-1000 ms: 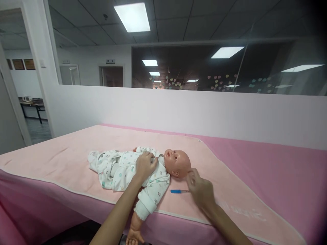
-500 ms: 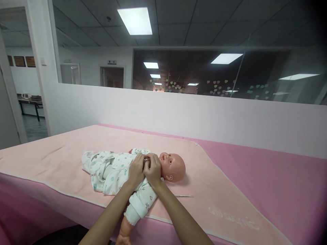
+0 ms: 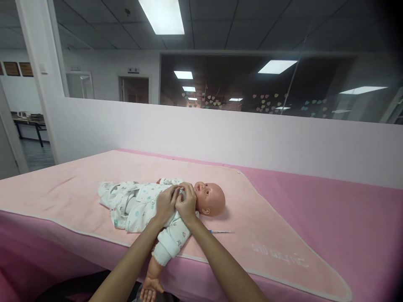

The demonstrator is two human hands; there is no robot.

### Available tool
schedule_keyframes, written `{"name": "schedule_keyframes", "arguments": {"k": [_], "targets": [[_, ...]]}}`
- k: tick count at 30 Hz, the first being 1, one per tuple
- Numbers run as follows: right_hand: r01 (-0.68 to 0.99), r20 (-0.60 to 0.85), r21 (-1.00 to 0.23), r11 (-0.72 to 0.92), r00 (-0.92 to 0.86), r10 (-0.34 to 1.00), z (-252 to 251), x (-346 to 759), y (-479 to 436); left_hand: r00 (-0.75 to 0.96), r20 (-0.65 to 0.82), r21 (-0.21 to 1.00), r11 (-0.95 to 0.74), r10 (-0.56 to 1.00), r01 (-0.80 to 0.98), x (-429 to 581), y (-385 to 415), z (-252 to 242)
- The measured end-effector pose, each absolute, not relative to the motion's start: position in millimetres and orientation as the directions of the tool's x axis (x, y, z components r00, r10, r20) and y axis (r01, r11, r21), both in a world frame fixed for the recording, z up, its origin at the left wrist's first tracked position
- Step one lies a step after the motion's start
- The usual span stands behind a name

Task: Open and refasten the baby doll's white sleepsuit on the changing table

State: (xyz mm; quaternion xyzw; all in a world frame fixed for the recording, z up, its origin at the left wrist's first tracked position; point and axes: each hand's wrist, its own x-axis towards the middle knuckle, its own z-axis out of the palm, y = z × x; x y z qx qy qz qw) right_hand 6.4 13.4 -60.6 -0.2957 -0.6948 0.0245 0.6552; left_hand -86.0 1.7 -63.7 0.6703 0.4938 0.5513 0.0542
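A baby doll (image 3: pixel 211 199) lies on its back, its head to the right, dressed in a white printed shirt (image 3: pixel 146 199). On the upper chest of that shirt, just below the chin, my left hand (image 3: pixel 166 204) pinches the cloth. My right hand (image 3: pixel 187 204) grips the shirt front close beside it, the fingertips of both hands almost meeting. Between them shows a small round snap (image 3: pixel 180 191). The doll's near arm (image 3: pixel 153 274) reaches past the front edge, under my forearms. Cloth inside my fingers is partly hidden.
A thin thermometer (image 3: pixel 223 232) with a blue end lies right of my right forearm. Beneath everything is a peach mat (image 3: pixel 78 176) on a pink-covered table (image 3: pixel 355 218). A white wall with a window (image 3: pixel 226 84) stands behind, and a doorway is at left.
The view has tilted and shifted slightly, so everything sits a little higher and further left. My fingers have moved slightly apart, and the snap between them shows more clearly.
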Motion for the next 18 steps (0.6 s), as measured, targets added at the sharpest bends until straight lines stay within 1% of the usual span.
{"name": "schedule_keyframes", "arguments": {"k": [6, 11, 14, 18], "targets": [[0.360, 0.905, -0.397, 0.844, 0.001, 0.425, -61.5, 6.0, 12.8, -0.130, 0.659, 0.674, -0.507, 0.741, 0.537, -85.7, -0.3, -59.6], [0.384, 0.905, -0.406, 0.829, 0.042, 0.424, -61.8, 6.0, 15.6, -0.162, 0.647, 0.685, -0.475, 0.745, 0.552, -85.3, 0.5, -61.2], [0.393, 0.901, -0.418, 0.819, 0.064, 0.429, -60.2, 5.9, 15.3, -0.156, 0.661, 0.651, -0.457, 0.734, 0.606, -85.0, -0.3, -62.8], [0.407, 0.899, -0.419, 0.812, 0.061, 0.433, -60.9, 4.9, 16.0, -0.138, 0.729, 0.569, -0.482, 0.670, 0.666, -84.2, -1.8, -65.7]]}}
